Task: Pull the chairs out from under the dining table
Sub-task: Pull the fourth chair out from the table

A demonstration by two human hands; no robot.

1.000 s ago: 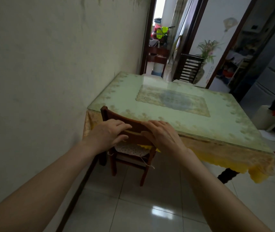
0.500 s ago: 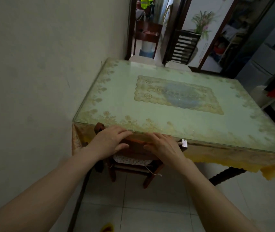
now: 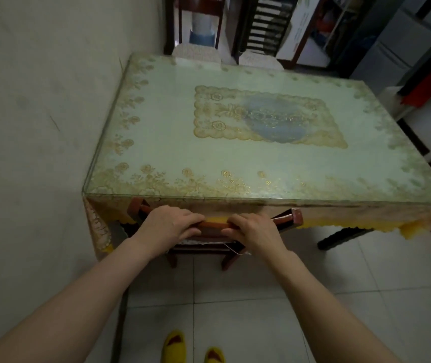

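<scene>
A dark red wooden chair [image 3: 291,218] is tucked under the near edge of the dining table [image 3: 235,142], whose glass top lies over a pale green and gold cloth. My left hand [image 3: 168,226] and my right hand [image 3: 253,229] both grip the chair's top rail, side by side. The seat is mostly hidden under the table and my hands. Two more chairs with pale cushioned seats stand at the far edge, one on the left [image 3: 196,52] and one on the right [image 3: 259,60].
A wall [image 3: 38,127] runs close along the table's left side. Pale floor tiles [image 3: 261,310] lie between me and the chair, with yellow slippers [image 3: 173,345] at the bottom. A dark table leg [image 3: 340,238] shows at right. Cabinets and a doorway stand beyond.
The view has come closer and tilted down over the table. Both hands stay gripped on the chair's top rail, and the chair sits further under the table's edge.
</scene>
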